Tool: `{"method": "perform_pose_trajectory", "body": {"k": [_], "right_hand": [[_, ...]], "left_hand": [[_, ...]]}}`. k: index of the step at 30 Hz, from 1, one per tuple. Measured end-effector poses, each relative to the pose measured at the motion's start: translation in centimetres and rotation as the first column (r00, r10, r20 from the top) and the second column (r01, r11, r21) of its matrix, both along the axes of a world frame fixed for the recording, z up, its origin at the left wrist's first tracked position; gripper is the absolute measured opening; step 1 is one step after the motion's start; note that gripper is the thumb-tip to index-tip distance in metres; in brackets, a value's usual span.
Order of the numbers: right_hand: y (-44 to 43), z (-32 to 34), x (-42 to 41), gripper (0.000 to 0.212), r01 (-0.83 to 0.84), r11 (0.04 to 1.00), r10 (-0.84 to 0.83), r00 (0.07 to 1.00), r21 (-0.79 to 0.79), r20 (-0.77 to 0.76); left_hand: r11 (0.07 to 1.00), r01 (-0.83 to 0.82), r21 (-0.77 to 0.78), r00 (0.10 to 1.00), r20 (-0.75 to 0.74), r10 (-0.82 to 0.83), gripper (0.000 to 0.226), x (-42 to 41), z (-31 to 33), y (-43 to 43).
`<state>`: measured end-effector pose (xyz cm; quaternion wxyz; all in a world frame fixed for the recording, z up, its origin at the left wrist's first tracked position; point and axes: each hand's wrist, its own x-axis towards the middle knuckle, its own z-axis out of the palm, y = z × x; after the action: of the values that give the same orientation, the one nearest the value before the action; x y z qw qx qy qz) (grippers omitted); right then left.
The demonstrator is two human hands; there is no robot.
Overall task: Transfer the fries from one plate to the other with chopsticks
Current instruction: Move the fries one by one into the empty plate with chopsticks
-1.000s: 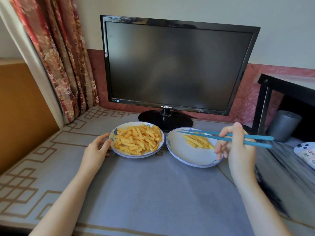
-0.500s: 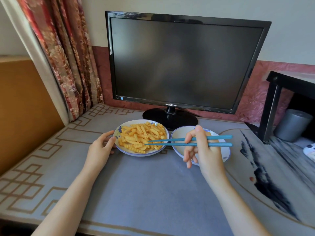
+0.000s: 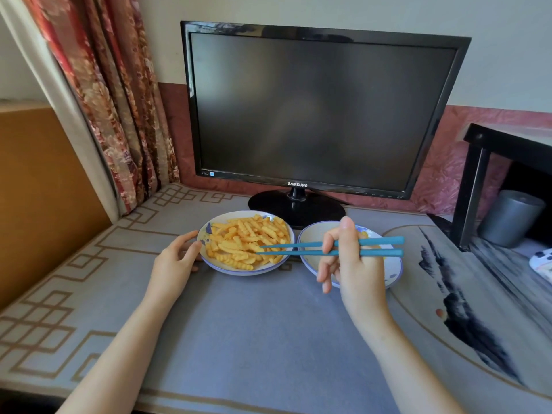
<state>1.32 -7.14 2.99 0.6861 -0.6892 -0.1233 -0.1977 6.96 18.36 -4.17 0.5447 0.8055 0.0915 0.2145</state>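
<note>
A white plate with a blue rim (image 3: 209,261) holds a heap of crinkle-cut fries (image 3: 245,243). To its right sits a second plate (image 3: 394,273), mostly hidden behind my right hand (image 3: 352,270), with a bit of fry showing near the thumb. That hand grips two teal chopsticks (image 3: 298,248) pointing left, their tips slightly apart over the fry heap's right side. My left hand (image 3: 174,264) rests on the table with its fingers against the full plate's left rim.
A black Samsung monitor (image 3: 322,109) stands just behind both plates, its base (image 3: 295,207) touching distance from them. A floral curtain (image 3: 110,94) hangs at left. A black side table (image 3: 507,162) and a grey cylinder (image 3: 510,219) stand at right. A patterned mat (image 3: 254,339) covers the table.
My right hand has carried the chopsticks left from over the right plate to the fry heap on the left plate. The left hand has stayed at the plate's rim.
</note>
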Motion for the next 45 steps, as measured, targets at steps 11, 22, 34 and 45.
{"method": "perform_pose_trajectory", "body": {"k": [11, 22, 34, 45], "right_hand": [[-1.3, 0.2, 0.2, 0.047, 0.001, 0.999, -0.004, 0.999, -0.053, -0.052], [0.0, 0.0, 0.9, 0.044, -0.077, 0.993, 0.075, 0.997, -0.084, -0.027], [0.6, -0.3, 0.8, 0.049, -0.037, 0.999, 0.037, 0.999, -0.012, -0.014], [-3.5, 1.5, -0.7, 0.047, 0.111, 0.994, -0.112, 0.991, 0.009, 0.075]], "left_hand": [[1.0, -0.004, 0.002, 1.0, -0.01, 0.004, 0.03, -0.1, 0.2, -0.1], [1.0, -0.001, 0.005, 1.0, -0.014, 0.001, 0.03, -0.2, 0.3, -0.1], [1.0, -0.004, -0.012, 1.0, -0.018, 0.004, 0.029, -0.3, 0.4, -0.3], [1.0, -0.004, -0.006, 1.0, -0.02, 0.004, 0.031, -0.2, 0.3, -0.1]]}}
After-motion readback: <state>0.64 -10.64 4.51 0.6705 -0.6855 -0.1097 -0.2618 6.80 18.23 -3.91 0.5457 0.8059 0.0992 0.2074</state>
